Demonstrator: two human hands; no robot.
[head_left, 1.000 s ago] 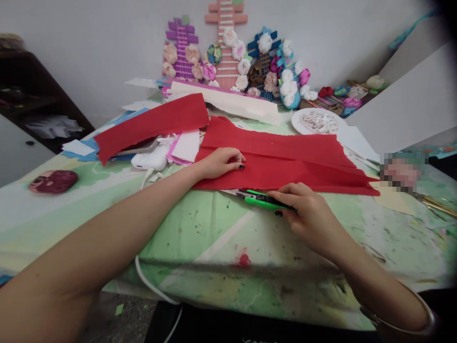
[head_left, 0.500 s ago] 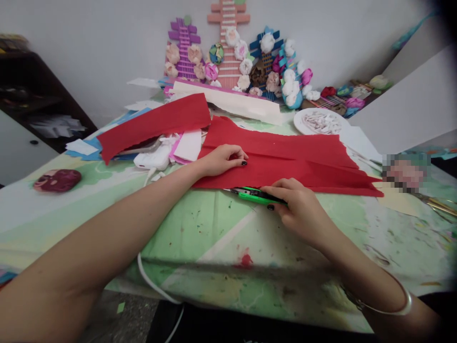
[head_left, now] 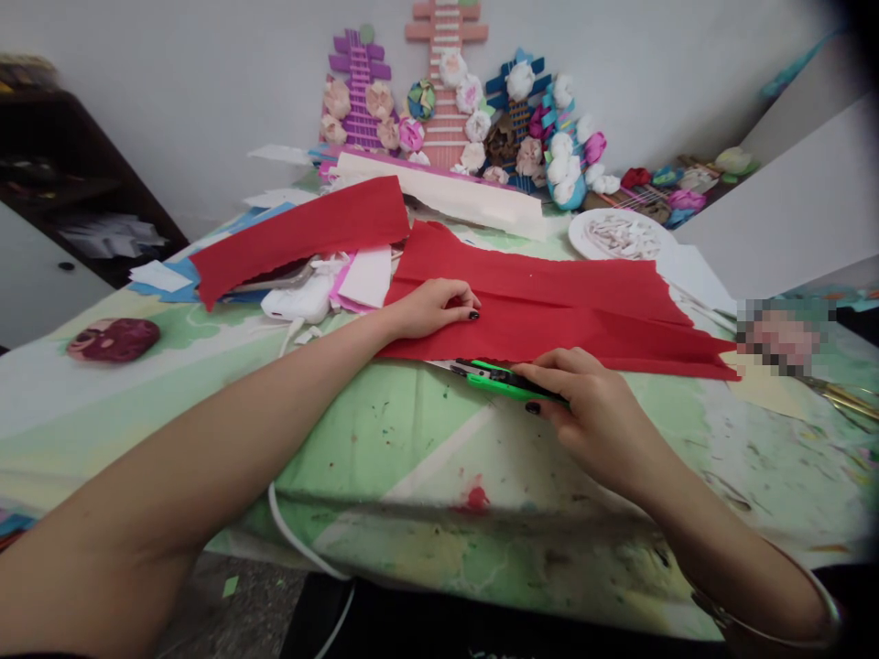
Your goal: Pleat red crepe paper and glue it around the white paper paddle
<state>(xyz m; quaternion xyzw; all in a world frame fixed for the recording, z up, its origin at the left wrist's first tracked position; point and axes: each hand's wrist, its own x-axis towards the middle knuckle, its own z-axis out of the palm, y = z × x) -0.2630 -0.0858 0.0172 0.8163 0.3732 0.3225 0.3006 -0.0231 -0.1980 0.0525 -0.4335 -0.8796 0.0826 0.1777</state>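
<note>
A wide sheet of red crepe paper (head_left: 583, 293) with a fold line and ragged ends lies across the table in front of me. My left hand (head_left: 439, 307) rests on its left part, fingers curled and thumb pressed against the paper. At the sheet's near edge, my right hand (head_left: 583, 394) is closed around a green and black utility knife (head_left: 504, 379). The blade points left, and its tip is at the paper's edge, partly hard to make out. A second, narrower red crepe paper strip (head_left: 302, 233) lies behind my left arm, on top of other items.
A white charger (head_left: 298, 297) with a cable sits left of the sheet, and a dark red case (head_left: 113, 340) further left. A white plate (head_left: 580, 240) holds paper scraps. Scissors (head_left: 848, 400) lie at the right. Paper-flower decorations (head_left: 446, 101) stand against the wall.
My right hand has drawn the utility knife slightly to the right along the paper's near edge. The left hand stays on the paper. The whole view has shifted slightly.
</note>
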